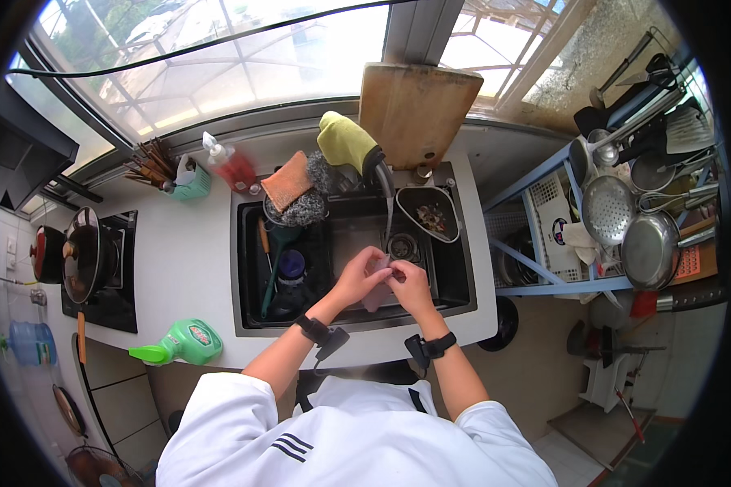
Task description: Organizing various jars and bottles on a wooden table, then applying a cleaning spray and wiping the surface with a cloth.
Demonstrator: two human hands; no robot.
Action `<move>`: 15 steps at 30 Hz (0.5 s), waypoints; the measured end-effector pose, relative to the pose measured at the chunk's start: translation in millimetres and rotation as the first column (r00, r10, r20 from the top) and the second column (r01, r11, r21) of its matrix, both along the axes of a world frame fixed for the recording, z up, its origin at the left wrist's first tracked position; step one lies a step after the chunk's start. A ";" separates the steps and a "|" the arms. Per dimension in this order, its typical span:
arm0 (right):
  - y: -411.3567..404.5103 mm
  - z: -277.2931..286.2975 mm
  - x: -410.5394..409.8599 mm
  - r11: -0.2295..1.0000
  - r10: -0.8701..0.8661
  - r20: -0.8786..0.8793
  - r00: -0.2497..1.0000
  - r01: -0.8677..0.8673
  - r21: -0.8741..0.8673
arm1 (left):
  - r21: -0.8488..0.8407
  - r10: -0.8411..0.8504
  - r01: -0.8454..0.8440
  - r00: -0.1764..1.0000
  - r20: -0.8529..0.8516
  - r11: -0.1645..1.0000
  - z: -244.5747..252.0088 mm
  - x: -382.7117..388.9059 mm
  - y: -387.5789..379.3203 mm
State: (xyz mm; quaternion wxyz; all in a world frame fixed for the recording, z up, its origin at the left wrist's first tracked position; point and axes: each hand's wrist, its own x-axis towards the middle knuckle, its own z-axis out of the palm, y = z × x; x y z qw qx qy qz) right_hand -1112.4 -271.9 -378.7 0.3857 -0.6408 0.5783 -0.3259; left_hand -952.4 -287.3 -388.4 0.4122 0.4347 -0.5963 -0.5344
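Over the right part of the black sink (pixel 365 330), both hands meet at a thin, pinkish translucent piece (pixel 376 297), possibly plastic film or a small bag. My left hand (pixel 359 277) pinches its upper edge between thumb and fingers. Right beside it, my right hand (pixel 410 287) grips the same piece with bent fingertips. The lower part hangs beneath the hands, and its exact form is partly hidden. Water runs from the faucet (pixel 385 178) just beyond them, close to the round drain (pixel 403 246). A yellow-green cloth (pixel 346 141) drapes over the faucet.
A corner strainer (pixel 459 230) with food scraps sits at the sink's right. Left of the faucet are an orange scrub sponge (pixel 288 182) and steel wool (pixel 305 207). A green spray bottle (pixel 196 342) lies near the counter's front edge. A wooden cutting board (pixel 415 112) leans behind.
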 end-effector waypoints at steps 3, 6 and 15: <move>2.6 3.1 -0.4 1.000 -0.011 0.070 0.997 0.012 -0.004 | -0.006 0.015 -0.015 0.994 0.113 1.000 8.2 4.6 -0.4; 2.7 6.1 -2.3 0.999 -0.049 0.109 0.993 0.050 -0.012 | -0.057 0.222 -0.218 0.971 0.083 0.974 -6.9 11.8 -9.1; -5.9 11.7 -15.9 0.999 -0.012 -0.025 1.000 0.010 -0.052 | 0.055 -0.036 0.039 0.998 -0.045 0.998 -22.2 9.9 -4.9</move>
